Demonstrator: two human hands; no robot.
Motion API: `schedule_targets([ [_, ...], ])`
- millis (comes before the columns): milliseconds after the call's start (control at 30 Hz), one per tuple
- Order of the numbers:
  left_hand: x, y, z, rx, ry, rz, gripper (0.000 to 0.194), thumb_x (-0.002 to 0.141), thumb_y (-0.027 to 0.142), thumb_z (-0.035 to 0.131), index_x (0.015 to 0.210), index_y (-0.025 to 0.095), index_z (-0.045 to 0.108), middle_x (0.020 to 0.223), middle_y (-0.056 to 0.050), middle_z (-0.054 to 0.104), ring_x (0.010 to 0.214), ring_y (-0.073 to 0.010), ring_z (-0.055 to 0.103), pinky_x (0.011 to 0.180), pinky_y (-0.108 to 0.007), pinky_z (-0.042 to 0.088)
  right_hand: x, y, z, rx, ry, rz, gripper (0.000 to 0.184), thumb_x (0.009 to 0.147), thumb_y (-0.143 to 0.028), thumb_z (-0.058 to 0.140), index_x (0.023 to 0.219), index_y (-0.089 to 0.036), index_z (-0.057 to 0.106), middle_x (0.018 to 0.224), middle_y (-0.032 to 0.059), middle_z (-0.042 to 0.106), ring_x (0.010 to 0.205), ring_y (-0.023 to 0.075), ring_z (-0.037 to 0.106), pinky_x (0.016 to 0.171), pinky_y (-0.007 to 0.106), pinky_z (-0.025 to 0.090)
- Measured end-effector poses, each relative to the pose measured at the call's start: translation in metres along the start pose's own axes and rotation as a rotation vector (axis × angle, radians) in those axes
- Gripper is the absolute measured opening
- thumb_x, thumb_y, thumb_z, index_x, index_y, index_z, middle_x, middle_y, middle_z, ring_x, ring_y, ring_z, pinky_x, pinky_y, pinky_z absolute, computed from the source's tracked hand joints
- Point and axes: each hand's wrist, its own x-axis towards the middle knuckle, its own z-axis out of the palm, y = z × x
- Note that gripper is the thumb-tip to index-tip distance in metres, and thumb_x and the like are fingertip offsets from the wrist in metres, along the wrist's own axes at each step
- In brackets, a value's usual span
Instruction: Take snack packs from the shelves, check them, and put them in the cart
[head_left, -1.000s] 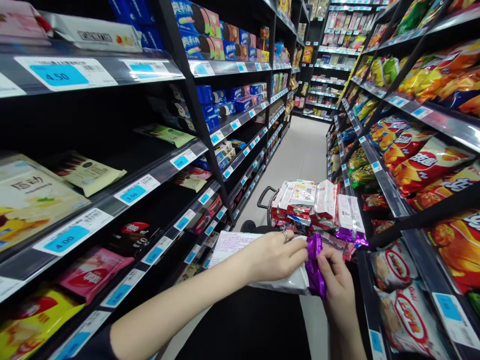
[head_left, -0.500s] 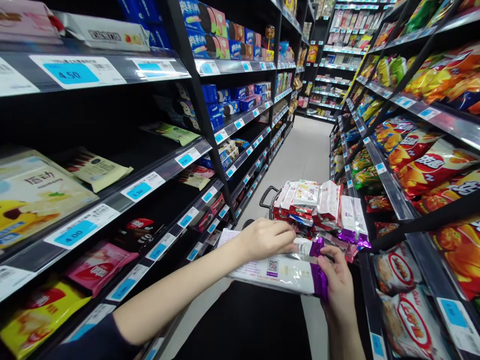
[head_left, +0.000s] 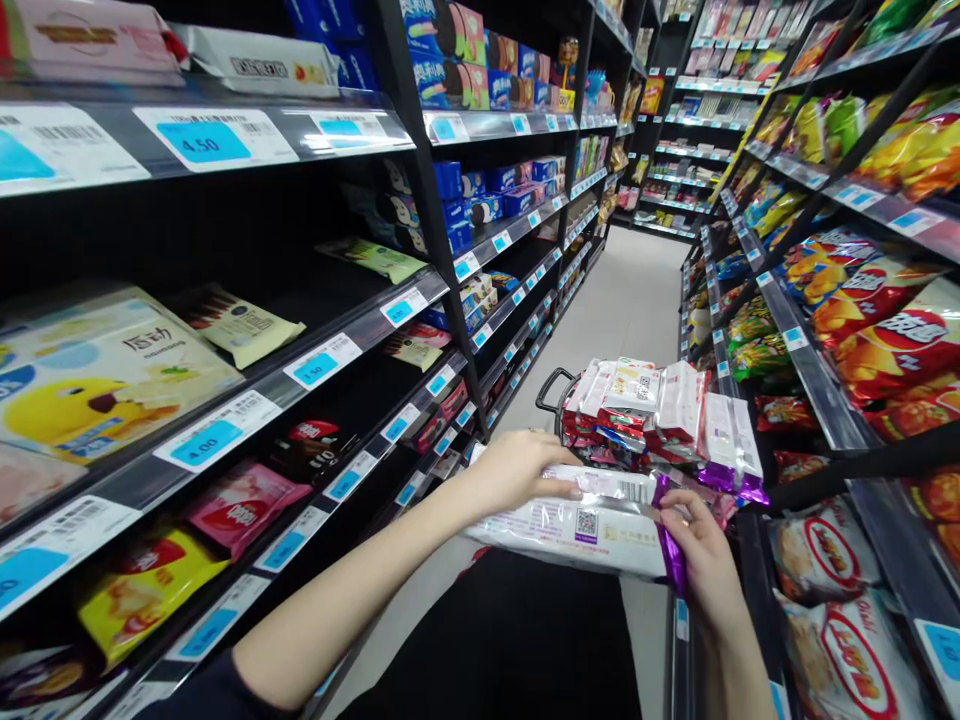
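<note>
Holding a white packet (head_left: 592,530) with a purple end above dark-clothed lap (head_left: 510,640): left hand (head_left: 525,470) half-curled over its upper edge, thumb on the printed face; right hand (head_left: 694,535) nearly closed, pinching the purple end. Just beyond, a black-handled basket (head_left: 556,388) heaped with snack packs (head_left: 652,405). Further back, grey floor (head_left: 626,285) between stocked shelves, then a back shelf (head_left: 694,152).
</note>
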Motion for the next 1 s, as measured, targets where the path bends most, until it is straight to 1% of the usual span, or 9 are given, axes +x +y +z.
schedule_targets([
  [133, 0.014, 0.013, 0.012, 0.184, -0.007, 0.006, 0.036, 0.081, 0.053, 0.048, 0.099, 0.027, 0.066, 0.085, -0.001, 0.062, 0.081, -0.0194, 0.059, 0.064, -0.027, 0.040, -0.010, -0.025, 0.007, -0.769, 0.377, -0.484, 0.033, 0.080, -0.046, 0.048, 0.090, -0.016, 0.059, 0.098, 0.0137, 0.056, 0.098, 0.0301, 0.048, 0.088, 0.047, 0.034],
  [167, 0.016, 0.017, 0.015, 0.213, 0.003, 0.022, 0.036, 0.082, 0.053, 0.047, 0.099, 0.027, 0.066, 0.085, -0.001, 0.062, 0.081, -0.0196, 0.059, 0.064, -0.028, 0.041, -0.012, -0.033, 0.015, -0.884, 0.388, -0.621, 0.031, 0.082, -0.043, 0.048, 0.092, -0.016, 0.060, 0.103, 0.0149, 0.055, 0.103, 0.0305, 0.046, 0.092, 0.048, 0.031],
  [233, 0.017, 0.021, 0.018, 0.236, 0.035, 0.057, 0.036, 0.085, 0.051, 0.044, 0.099, 0.025, 0.065, 0.085, -0.001, 0.063, 0.079, -0.0188, 0.059, 0.066, -0.028, 0.043, -0.014, -0.043, 0.033, -0.993, 0.184, -0.802, 0.027, 0.085, -0.034, 0.045, 0.101, -0.017, 0.058, 0.111, 0.0125, 0.056, 0.108, 0.0272, 0.046, 0.097, 0.047, 0.028],
  [300, 0.009, 0.021, 0.012, 0.243, 0.108, 0.059, 0.036, 0.088, 0.046, 0.042, 0.103, 0.021, 0.063, 0.086, -0.002, 0.064, 0.080, -0.0181, 0.059, 0.069, -0.029, 0.045, -0.010, -0.045, 0.047, -1.035, -0.075, -0.819, 0.027, 0.088, -0.029, 0.042, 0.110, -0.021, 0.055, 0.113, 0.0077, 0.058, 0.106, 0.0235, 0.049, 0.096, 0.044, 0.030],
  [333, 0.001, 0.018, 0.007, 0.250, 0.156, 0.058, 0.037, 0.088, 0.044, 0.041, 0.106, 0.019, 0.062, 0.088, -0.003, 0.064, 0.083, -0.0184, 0.059, 0.072, -0.029, 0.046, -0.006, -0.044, 0.052, -1.054, -0.137, -0.789, 0.028, 0.089, -0.029, 0.040, 0.112, -0.022, 0.054, 0.112, 0.0063, 0.059, 0.104, 0.0231, 0.050, 0.094, 0.043, 0.032],
  [467, -0.053, 0.001, -0.020, 0.226, 0.254, 0.081, 0.048, 0.079, 0.051, 0.054, 0.112, 0.015, 0.059, 0.107, -0.008, 0.063, 0.106, -0.0222, 0.053, 0.091, -0.034, 0.045, 0.006, -0.030, 0.054, -1.054, -0.156, -0.735, 0.030, 0.090, -0.037, 0.039, 0.112, -0.023, 0.054, 0.106, 0.0049, 0.061, 0.096, 0.0227, 0.052, 0.080, 0.038, 0.037],
  [600, -0.091, -0.014, -0.024, 0.204, 0.235, 0.024, 0.031, 0.084, 0.038, 0.053, 0.104, 0.016, 0.063, 0.123, -0.006, 0.056, 0.119, -0.0208, 0.047, 0.100, -0.034, 0.042, 0.006, -0.027, 0.053, -1.099, -0.118, -0.833, 0.030, 0.090, -0.040, 0.039, 0.108, -0.024, 0.057, 0.103, 0.0039, 0.063, 0.092, 0.0230, 0.052, 0.077, 0.038, 0.035],
  [800, -0.082, -0.027, -0.012, 0.256, 0.356, 0.202, 0.022, 0.088, 0.026, 0.048, 0.091, 0.013, 0.065, 0.099, 0.000, 0.068, 0.104, -0.0151, 0.058, 0.095, -0.024, 0.046, 0.007, -0.032, 0.052, -1.179, -0.153, -0.855, 0.030, 0.091, -0.039, 0.036, 0.108, -0.023, 0.055, 0.103, 0.0025, 0.062, 0.091, 0.0222, 0.052, 0.077, 0.038, 0.036],
  [1000, -0.064, -0.035, -0.020, 0.189, 0.333, 0.294, 0.020, 0.088, 0.026, 0.049, 0.084, 0.012, 0.063, 0.084, -0.002, 0.068, 0.086, -0.0122, 0.062, 0.088, -0.023, 0.049, 0.016, -0.029, 0.045, -1.171, -0.187, -0.869, 0.030, 0.092, -0.038, 0.036, 0.110, -0.022, 0.053, 0.105, 0.0034, 0.061, 0.092, 0.0221, 0.051, 0.077, 0.038, 0.037],
])
